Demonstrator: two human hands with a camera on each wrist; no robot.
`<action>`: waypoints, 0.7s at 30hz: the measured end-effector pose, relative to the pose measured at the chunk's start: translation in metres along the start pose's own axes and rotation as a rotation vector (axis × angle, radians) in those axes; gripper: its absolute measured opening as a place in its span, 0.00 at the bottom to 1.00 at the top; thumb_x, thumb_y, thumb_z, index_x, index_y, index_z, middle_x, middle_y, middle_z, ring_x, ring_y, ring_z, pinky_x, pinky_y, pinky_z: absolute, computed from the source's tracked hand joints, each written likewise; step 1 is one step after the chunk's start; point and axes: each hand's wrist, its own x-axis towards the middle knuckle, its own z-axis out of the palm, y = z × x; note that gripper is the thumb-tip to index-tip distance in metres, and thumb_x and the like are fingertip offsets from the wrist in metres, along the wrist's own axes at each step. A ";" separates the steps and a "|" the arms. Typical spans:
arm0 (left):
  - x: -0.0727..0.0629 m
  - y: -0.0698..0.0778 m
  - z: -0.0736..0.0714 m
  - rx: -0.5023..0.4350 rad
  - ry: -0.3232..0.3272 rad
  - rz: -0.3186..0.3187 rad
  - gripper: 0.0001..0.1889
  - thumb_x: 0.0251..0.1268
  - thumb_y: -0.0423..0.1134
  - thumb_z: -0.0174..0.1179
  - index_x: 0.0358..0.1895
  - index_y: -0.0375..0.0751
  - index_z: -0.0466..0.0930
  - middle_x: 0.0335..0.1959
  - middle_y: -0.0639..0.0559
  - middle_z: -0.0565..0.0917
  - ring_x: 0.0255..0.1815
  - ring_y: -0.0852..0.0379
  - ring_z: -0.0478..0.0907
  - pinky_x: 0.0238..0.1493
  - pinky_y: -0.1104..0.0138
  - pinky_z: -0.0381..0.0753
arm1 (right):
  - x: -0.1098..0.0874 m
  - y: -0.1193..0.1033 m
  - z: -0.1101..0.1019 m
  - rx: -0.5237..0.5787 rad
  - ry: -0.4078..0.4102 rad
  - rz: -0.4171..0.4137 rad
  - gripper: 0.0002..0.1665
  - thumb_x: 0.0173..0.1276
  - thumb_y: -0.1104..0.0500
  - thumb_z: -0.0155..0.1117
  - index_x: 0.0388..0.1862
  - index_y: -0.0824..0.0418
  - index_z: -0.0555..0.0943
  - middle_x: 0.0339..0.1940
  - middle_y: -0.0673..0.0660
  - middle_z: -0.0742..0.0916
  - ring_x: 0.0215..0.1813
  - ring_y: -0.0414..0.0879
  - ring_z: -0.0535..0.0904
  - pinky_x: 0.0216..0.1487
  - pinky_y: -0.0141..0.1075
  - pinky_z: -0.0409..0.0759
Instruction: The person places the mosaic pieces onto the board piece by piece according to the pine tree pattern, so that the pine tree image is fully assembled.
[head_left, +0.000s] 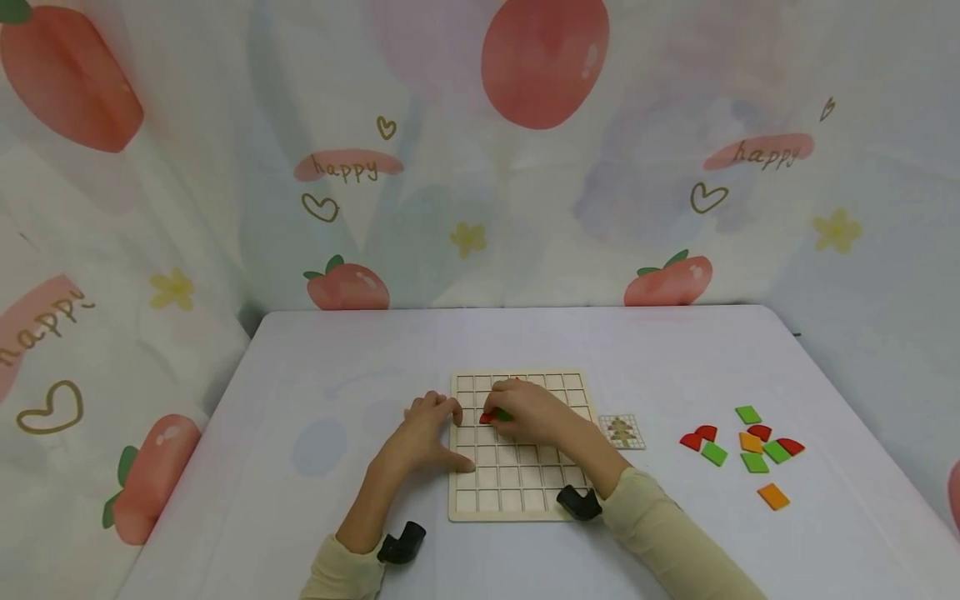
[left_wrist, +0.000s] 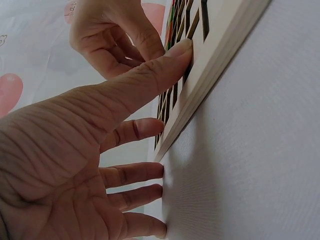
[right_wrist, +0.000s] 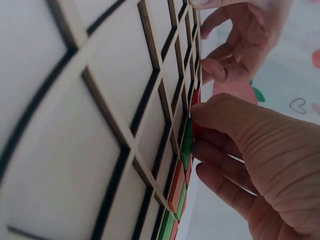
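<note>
A light wooden grid board (head_left: 487,477) lies on the white table. My left hand (head_left: 427,433) rests at its left side with fingers spread, and the thumb touches the frame in the left wrist view. Over the upper part of the grid is my right hand (head_left: 528,410). Its thumb and fingers pinch a red quarter-round piece (right_wrist: 196,125) at the board's surface. A green square piece (right_wrist: 186,145) lies in the grid right beside it. More red, orange and green pieces sit in cells farther along in the right wrist view. My right hand hides part of them in the head view.
A small card (head_left: 622,432) with a tree pattern lies right of the board. Farther right are several loose pieces, among them a green square (head_left: 748,414), a red quarter-round (head_left: 791,447) and an orange square (head_left: 773,497). A printed curtain (head_left: 525,208) hangs behind the table.
</note>
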 end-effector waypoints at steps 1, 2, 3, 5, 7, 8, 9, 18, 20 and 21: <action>0.000 0.000 0.000 -0.004 0.001 0.003 0.29 0.41 0.47 0.86 0.43 0.47 0.75 0.55 0.45 0.73 0.63 0.39 0.68 0.71 0.32 0.57 | 0.000 0.000 0.000 -0.005 -0.005 -0.002 0.05 0.68 0.62 0.71 0.42 0.58 0.87 0.42 0.50 0.86 0.45 0.45 0.81 0.52 0.41 0.82; 0.000 0.001 0.000 -0.008 0.002 0.005 0.29 0.41 0.47 0.86 0.43 0.47 0.75 0.54 0.45 0.73 0.63 0.38 0.68 0.71 0.32 0.57 | 0.001 0.000 0.001 -0.010 -0.008 -0.007 0.04 0.68 0.62 0.71 0.41 0.58 0.87 0.42 0.50 0.86 0.45 0.45 0.82 0.51 0.41 0.82; 0.000 0.001 0.000 -0.009 0.002 0.006 0.29 0.40 0.47 0.86 0.43 0.47 0.75 0.54 0.45 0.73 0.63 0.39 0.68 0.72 0.31 0.56 | 0.001 0.000 0.000 -0.010 -0.006 -0.013 0.04 0.69 0.62 0.71 0.41 0.58 0.88 0.41 0.50 0.87 0.46 0.46 0.82 0.51 0.40 0.82; 0.001 0.002 -0.001 -0.006 0.003 0.011 0.30 0.40 0.47 0.86 0.43 0.47 0.75 0.54 0.45 0.73 0.63 0.39 0.68 0.72 0.31 0.56 | 0.000 -0.001 0.000 -0.014 0.001 -0.027 0.03 0.69 0.62 0.71 0.40 0.58 0.89 0.41 0.50 0.87 0.46 0.46 0.83 0.50 0.40 0.83; 0.001 0.003 -0.001 -0.004 0.005 0.010 0.30 0.40 0.47 0.86 0.43 0.47 0.75 0.53 0.45 0.73 0.63 0.38 0.68 0.72 0.31 0.56 | 0.000 -0.002 0.000 -0.016 0.010 -0.037 0.03 0.69 0.62 0.71 0.40 0.59 0.89 0.40 0.50 0.88 0.45 0.46 0.83 0.50 0.39 0.83; 0.001 0.003 -0.002 -0.002 0.005 0.008 0.30 0.40 0.47 0.86 0.42 0.47 0.75 0.53 0.45 0.73 0.62 0.38 0.68 0.72 0.31 0.56 | -0.001 -0.002 -0.001 -0.017 0.013 -0.038 0.03 0.69 0.62 0.71 0.40 0.59 0.89 0.41 0.51 0.88 0.46 0.47 0.83 0.50 0.40 0.83; 0.001 0.004 -0.002 0.003 0.006 0.007 0.30 0.40 0.47 0.86 0.42 0.47 0.75 0.52 0.45 0.73 0.62 0.39 0.68 0.72 0.31 0.56 | -0.001 -0.003 -0.001 -0.019 0.015 -0.039 0.04 0.69 0.63 0.71 0.40 0.59 0.89 0.42 0.51 0.88 0.46 0.47 0.83 0.51 0.40 0.83; 0.000 0.001 0.001 0.022 0.006 -0.010 0.30 0.39 0.48 0.86 0.42 0.47 0.74 0.51 0.47 0.74 0.58 0.44 0.68 0.67 0.38 0.67 | -0.018 -0.001 0.000 -0.011 0.067 -0.003 0.05 0.67 0.62 0.72 0.41 0.58 0.88 0.40 0.50 0.87 0.44 0.46 0.81 0.48 0.38 0.82; 0.000 0.001 0.001 0.026 0.006 -0.021 0.30 0.39 0.48 0.86 0.42 0.48 0.75 0.51 0.47 0.74 0.59 0.44 0.68 0.67 0.39 0.67 | -0.025 0.000 -0.001 -0.006 0.105 0.002 0.04 0.67 0.62 0.73 0.40 0.57 0.87 0.40 0.50 0.86 0.44 0.45 0.81 0.47 0.38 0.82; 0.000 0.001 0.002 0.027 0.008 -0.029 0.30 0.39 0.48 0.86 0.42 0.48 0.75 0.51 0.47 0.74 0.59 0.44 0.68 0.68 0.39 0.67 | -0.028 0.001 -0.002 -0.008 0.120 0.003 0.04 0.67 0.62 0.73 0.40 0.57 0.87 0.40 0.50 0.86 0.44 0.45 0.81 0.47 0.38 0.82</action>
